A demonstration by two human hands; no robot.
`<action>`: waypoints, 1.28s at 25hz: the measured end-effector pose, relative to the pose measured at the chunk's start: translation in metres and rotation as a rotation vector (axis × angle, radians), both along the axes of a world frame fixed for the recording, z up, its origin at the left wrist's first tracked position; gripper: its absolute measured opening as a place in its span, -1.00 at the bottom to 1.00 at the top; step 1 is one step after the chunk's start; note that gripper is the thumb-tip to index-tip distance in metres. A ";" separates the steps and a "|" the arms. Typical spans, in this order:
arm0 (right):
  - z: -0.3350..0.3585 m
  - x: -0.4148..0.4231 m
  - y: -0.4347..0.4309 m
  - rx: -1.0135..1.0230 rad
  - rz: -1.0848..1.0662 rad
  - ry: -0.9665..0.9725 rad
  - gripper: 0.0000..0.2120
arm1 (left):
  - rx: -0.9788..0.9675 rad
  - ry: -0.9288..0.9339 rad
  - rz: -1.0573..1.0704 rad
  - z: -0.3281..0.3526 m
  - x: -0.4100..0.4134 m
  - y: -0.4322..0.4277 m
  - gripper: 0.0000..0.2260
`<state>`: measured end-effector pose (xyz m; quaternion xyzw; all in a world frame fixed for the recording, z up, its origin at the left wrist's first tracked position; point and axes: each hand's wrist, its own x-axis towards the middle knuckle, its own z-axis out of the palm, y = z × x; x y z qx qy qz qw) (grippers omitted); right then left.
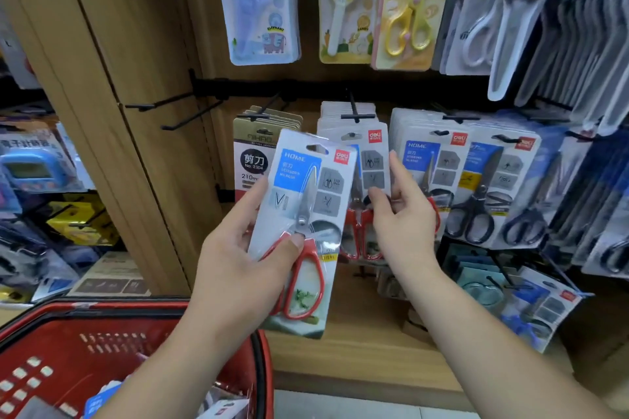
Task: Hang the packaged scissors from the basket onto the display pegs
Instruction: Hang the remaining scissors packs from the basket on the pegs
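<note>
Head view: I see the left hand [238,265] holding a pack [316,201] of red-handled scissors, the thumb pressed on its front and the fingers curled behind it. The pack is tilted with its hang hole on top. It is just left of the stack [369,160] of same packs hanging on a peg [354,112], and it covers the stack's left edge. It is not on the peg. The right hand [401,214] is before the stack's right side, fingers loosely spread, holding nothing; I cannot tell if its thumb touches the stack. The basket [112,343] is below-left of the stack, with more packs [221,410] inside.
</note>
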<state>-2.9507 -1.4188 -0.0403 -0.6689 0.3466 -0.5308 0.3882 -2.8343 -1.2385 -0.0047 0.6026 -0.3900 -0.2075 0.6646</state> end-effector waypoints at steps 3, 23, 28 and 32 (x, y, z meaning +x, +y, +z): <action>-0.001 -0.005 -0.008 0.010 -0.042 0.013 -0.46 | -0.049 -0.038 -0.004 0.000 -0.004 -0.023 -0.40; -0.001 -0.017 -0.020 -0.060 0.038 0.199 -0.55 | 0.156 -0.329 0.132 -0.059 0.012 -0.120 -0.27; -0.004 -0.014 -0.023 -0.137 -0.055 0.258 -0.89 | 0.247 -0.516 0.199 -0.056 0.017 -0.128 -0.25; -0.020 -0.007 -0.019 -0.075 0.052 0.370 -0.77 | 0.302 -0.520 0.190 -0.065 0.017 -0.116 -0.20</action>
